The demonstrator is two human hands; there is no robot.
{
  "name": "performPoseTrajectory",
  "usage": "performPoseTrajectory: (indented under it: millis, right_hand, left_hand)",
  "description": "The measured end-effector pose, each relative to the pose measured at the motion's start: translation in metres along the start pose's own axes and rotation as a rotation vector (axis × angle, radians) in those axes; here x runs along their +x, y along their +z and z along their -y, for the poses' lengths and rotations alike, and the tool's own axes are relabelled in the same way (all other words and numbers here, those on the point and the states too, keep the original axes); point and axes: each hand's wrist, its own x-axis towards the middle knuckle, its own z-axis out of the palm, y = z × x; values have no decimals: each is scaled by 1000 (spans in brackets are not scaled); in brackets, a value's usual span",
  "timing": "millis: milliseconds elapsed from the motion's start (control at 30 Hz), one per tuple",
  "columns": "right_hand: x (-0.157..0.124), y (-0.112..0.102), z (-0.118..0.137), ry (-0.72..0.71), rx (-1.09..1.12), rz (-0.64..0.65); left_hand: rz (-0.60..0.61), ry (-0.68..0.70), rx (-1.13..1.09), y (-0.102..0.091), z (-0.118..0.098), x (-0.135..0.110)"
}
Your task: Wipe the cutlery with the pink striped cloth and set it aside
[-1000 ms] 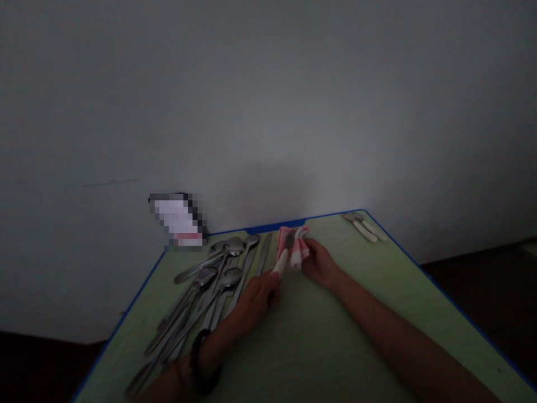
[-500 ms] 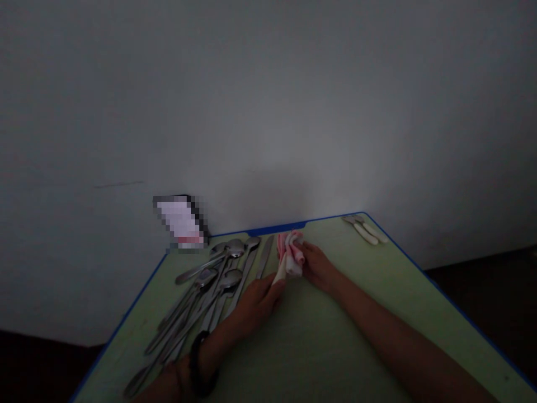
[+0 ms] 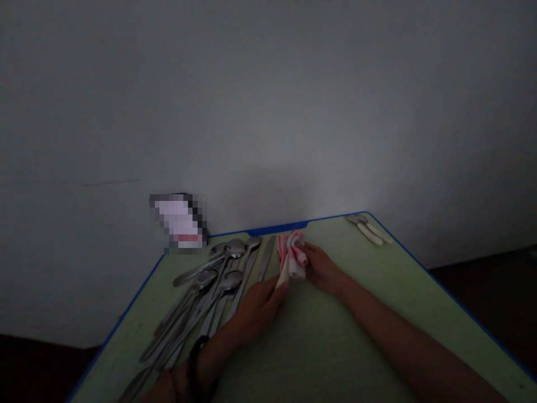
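Observation:
My left hand (image 3: 260, 301), with a dark bracelet at the wrist, is closed on the cream handle (image 3: 283, 273) of a piece of cutlery. A folded pink and white cloth (image 3: 297, 263) wraps the upper part, so I cannot tell whether it is a fork, spoon or knife. My right hand (image 3: 322, 267) grips the cloth from the right side. Just left of the cloth lies a table knife (image 3: 267, 258). Several metal spoons (image 3: 231, 281) and other cutlery lie in an overlapping heap beside my left forearm.
Cutlery with cream handles (image 3: 370, 232) lies at the table's far right corner. A blurred-out phone-like device (image 3: 179, 221) leans on the wall (image 3: 268, 112) at the back left. The green table (image 3: 335, 341) has a blue edge and meets the wall at its far side.
Both hands keep their hold on the cloth and the cream-handled cutlery, almost in the same place. The view has shifted very slightly.

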Motion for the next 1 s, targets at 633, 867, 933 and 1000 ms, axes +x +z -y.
performPoseTrajectory:
  millis: [633,867,933,1000]
  right_hand:
    - [4,-6,-5,-22,-53,25]
    - [1,-4,-3,-46,-47,51]
    - [1,-3,-3,-44,-40,56]
    - [2,-3,-3,-34,-36,47]
  left_hand:
    - [14,20,-61,0,0,-1]
    - [15,3,-85,3,5,0]
    - [17,9,-86,4,6,0]
    - [15,4,-74,3,5,0]
